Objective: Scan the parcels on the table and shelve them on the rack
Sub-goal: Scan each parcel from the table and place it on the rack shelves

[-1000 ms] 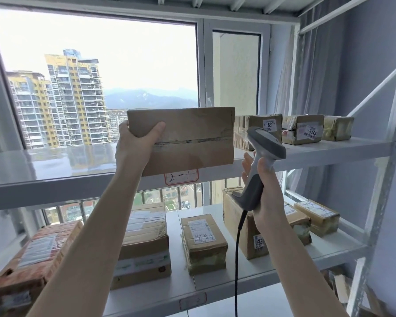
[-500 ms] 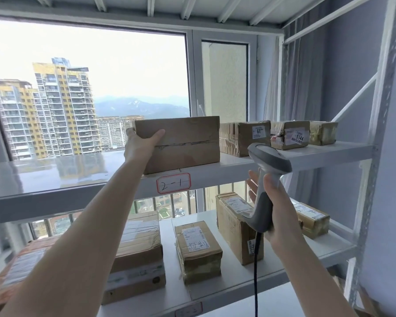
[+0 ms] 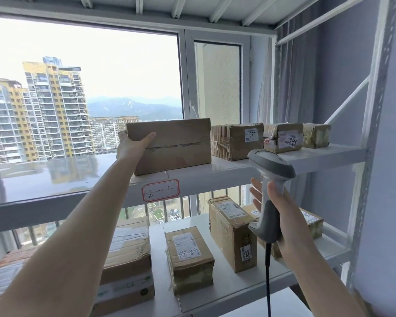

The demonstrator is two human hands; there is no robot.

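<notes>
brown box (image 3: 169, 146) sits on the shelf (image 3: 318, 156), left hand (image 3: 133, 146) gripping its end. right hand (image 3: 277, 216) holds the scanner (image 3: 270, 177). next, let go.

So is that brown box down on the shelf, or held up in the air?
On the shelf: the brown box rests on the upper shelf above the 2-1 label, with the left hand gripping its end.

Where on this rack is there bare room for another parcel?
Upper shelf: a wide bare stretch left of the box the left hand grips. Right of that box, three parcels fill it to the post. Lower shelf: crowded with cartons, only narrow strips between.
</notes>
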